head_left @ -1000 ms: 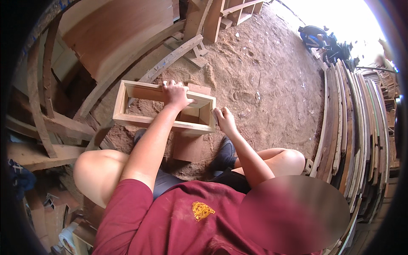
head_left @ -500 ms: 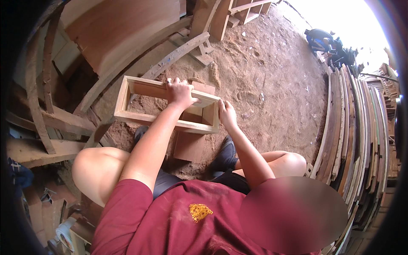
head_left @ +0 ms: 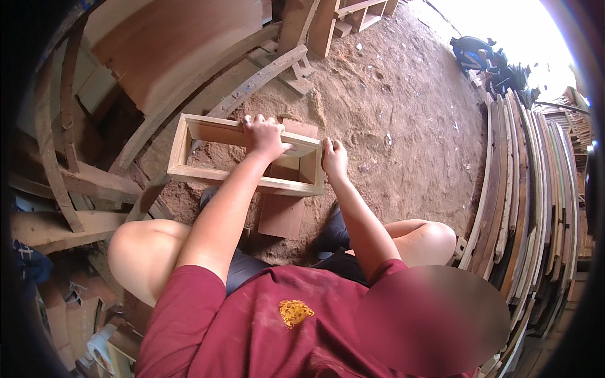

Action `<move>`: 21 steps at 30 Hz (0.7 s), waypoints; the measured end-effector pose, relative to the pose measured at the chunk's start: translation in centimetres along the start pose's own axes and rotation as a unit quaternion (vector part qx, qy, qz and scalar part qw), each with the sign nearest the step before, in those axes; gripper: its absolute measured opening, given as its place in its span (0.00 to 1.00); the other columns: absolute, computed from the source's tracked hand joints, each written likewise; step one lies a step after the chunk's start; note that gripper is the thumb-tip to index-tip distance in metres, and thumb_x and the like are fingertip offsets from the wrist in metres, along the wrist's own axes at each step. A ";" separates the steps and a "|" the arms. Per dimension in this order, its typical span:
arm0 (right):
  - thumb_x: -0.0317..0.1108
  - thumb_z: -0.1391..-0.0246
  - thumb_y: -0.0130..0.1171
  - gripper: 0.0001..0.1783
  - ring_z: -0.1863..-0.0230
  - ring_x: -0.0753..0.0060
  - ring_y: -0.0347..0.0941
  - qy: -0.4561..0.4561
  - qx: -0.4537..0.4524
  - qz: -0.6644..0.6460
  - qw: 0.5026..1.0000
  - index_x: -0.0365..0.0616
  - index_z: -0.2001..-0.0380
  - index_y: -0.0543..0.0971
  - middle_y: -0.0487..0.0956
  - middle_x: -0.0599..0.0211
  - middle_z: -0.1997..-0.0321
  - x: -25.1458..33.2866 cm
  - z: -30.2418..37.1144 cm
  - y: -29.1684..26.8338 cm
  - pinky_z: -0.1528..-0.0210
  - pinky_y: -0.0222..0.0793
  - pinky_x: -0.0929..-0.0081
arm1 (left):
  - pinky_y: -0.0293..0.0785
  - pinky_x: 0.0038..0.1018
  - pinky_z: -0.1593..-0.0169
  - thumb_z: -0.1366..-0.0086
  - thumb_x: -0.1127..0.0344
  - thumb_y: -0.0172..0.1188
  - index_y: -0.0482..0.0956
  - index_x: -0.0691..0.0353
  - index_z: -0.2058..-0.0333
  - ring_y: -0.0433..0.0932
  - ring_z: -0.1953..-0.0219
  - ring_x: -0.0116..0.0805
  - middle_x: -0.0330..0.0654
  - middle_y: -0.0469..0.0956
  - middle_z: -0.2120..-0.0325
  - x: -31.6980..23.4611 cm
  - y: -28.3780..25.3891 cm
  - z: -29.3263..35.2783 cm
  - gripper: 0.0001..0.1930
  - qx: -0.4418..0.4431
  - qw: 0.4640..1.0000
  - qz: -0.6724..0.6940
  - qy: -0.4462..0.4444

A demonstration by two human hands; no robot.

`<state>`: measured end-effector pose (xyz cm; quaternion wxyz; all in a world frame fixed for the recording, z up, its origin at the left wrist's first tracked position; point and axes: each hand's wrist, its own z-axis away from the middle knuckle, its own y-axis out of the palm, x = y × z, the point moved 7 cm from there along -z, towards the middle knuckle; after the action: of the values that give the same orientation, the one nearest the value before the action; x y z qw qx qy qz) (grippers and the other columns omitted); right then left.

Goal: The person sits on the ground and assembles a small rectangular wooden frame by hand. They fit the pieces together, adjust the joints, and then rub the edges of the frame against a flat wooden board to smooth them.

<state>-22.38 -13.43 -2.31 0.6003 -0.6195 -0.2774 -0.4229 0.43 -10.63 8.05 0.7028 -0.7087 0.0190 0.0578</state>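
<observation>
A rectangular open wooden frame (head_left: pixel 217 177), pale and box-like, lies in front of me. A reddish-brown board (head_left: pixel 281 217) shows beneath its right part. My left hand (head_left: pixel 265 137) is closed over the frame's far long side, thumb on the inner side and fingers over the outer edge. At the frame's right end, my right hand (head_left: pixel 334 159) has its fingers curled and pressed together against the far right corner. Whatever may be inside those right fingers is hidden.
Sandy ground (head_left: pixel 403 126) spreads ahead. A curved-looking timber beam (head_left: pixel 258 82) and a large plywood sheet (head_left: pixel 183 50) stand at the far left. Long planks (head_left: pixel 504 189) are stacked on the right. Dark bags (head_left: pixel 472 53) sit at the far right, and wood offcuts (head_left: pixel 75 321) at the near left.
My right hand has shifted slightly farther away along the frame's right end, and its fingers look more curled. My left hand keeps its hold; the frame has hardly moved.
</observation>
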 end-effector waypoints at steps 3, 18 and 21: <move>0.49 0.34 0.58 0.24 0.72 0.70 0.69 0.006 -0.002 -0.016 1.000 0.36 0.70 0.76 0.75 0.57 0.76 0.6 0.4 0.4 0.65 0.67 0.64 | 0.57 0.53 0.33 0.57 0.28 0.72 0.89 0.41 0.61 0.74 0.45 0.38 0.33 0.83 0.57 0.6 0.6 -0.1 0.30 -0.023 1.000 -0.011 0.007; 0.47 0.36 0.63 0.24 0.77 0.77 0.63 -0.019 -0.010 -0.035 0.999 0.36 0.77 0.76 0.74 0.68 0.81 0.5 2.3 -0.6 0.72 0.63 0.67 | 0.57 0.53 0.33 0.57 0.27 0.71 0.89 0.42 0.62 0.75 0.46 0.39 0.34 0.83 0.59 0.9 1.0 0.2 0.31 -0.037 0.999 -0.011 0.013; 0.46 0.36 0.62 0.24 0.78 0.79 0.62 0.017 0.010 -0.065 0.998 0.37 0.78 0.76 0.73 0.70 0.81 -0.4 2.8 -0.3 0.73 0.62 0.68 | 0.56 0.53 0.33 0.56 0.26 0.71 0.89 0.42 0.61 0.74 0.45 0.39 0.35 0.83 0.58 0.7 0.6 0.3 0.31 -0.026 1.000 -0.010 0.010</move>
<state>-22.34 -10.62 -2.27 0.5819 -0.5870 -0.3112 -0.4689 1.02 -10.34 7.36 0.6843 -0.7277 0.0177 0.0441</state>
